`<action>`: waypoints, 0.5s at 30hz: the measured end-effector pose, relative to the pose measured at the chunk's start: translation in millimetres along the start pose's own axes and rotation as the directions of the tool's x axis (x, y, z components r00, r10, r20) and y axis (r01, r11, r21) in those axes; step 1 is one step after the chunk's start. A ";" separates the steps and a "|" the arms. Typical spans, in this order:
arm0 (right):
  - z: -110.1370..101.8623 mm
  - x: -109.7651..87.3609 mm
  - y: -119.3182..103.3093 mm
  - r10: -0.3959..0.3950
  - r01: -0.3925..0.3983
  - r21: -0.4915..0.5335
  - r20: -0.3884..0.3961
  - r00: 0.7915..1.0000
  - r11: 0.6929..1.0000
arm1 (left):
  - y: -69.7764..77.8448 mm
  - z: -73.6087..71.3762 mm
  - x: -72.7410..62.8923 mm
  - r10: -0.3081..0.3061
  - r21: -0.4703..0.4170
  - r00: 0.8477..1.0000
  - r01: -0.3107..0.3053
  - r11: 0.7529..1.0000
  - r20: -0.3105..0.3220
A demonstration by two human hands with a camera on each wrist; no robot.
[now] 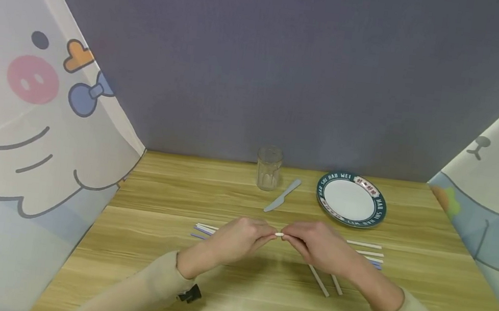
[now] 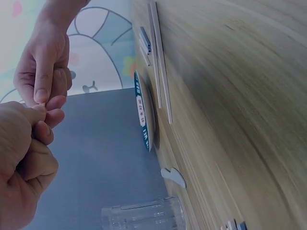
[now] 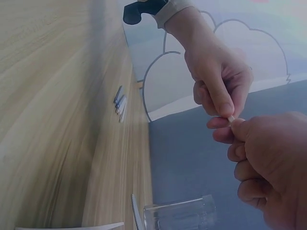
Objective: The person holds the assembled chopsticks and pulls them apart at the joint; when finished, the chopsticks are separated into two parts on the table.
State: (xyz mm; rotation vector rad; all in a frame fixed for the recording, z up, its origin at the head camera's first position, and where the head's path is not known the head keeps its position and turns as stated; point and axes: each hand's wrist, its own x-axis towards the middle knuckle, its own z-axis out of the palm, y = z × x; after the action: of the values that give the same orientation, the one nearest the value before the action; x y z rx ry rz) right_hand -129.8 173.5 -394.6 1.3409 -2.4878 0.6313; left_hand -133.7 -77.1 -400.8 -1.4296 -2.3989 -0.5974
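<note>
Both hands meet above the table, their fingertips at a small white stick-like piece [image 1: 279, 234]. My left hand [image 1: 238, 239] pinches one end of it between thumb and finger; my right hand [image 1: 320, 245] pinches the other. Only a short middle length shows, also in the right wrist view as a pale bit [image 3: 231, 119] between the thumbs. White and blue sticks [image 1: 205, 229] lie partly hidden behind the left hand. More white and blue sticks [image 1: 370, 253] stick out past the right forearm. Beneath that arm lie two pale sticks [image 1: 319, 281], partly covered.
Toward the back of the wooden table [image 1: 172, 182] stands a clear glass [image 1: 268, 170]. A light grey plastic knife [image 1: 283, 195] lies diagonally in front of it. To the right sits a white plate with a dark green rim [image 1: 379, 210]. A grey wall [image 1: 258, 74] rises behind.
</note>
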 end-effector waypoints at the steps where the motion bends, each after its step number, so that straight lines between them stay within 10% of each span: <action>1: 0.1 0.0 0.2 0.000 0.000 -0.001 -0.002 1.000 1.000 | -0.2 0.2 0.1 0.001 0.000 1.000 -0.001 1.000 -0.001; 15: -0.5 -3.3 3.0 -0.002 0.001 0.040 0.032 0.999 0.999 | -1.1 -0.9 0.1 0.023 -0.013 0.999 -0.023 1.000 0.025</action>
State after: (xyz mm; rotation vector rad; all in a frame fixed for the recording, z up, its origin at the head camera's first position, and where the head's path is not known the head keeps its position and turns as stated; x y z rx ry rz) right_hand -130.5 177.6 -396.3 1.3779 -2.5117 0.6675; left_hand -134.7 -77.9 -400.2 -1.4760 -2.3984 -0.5939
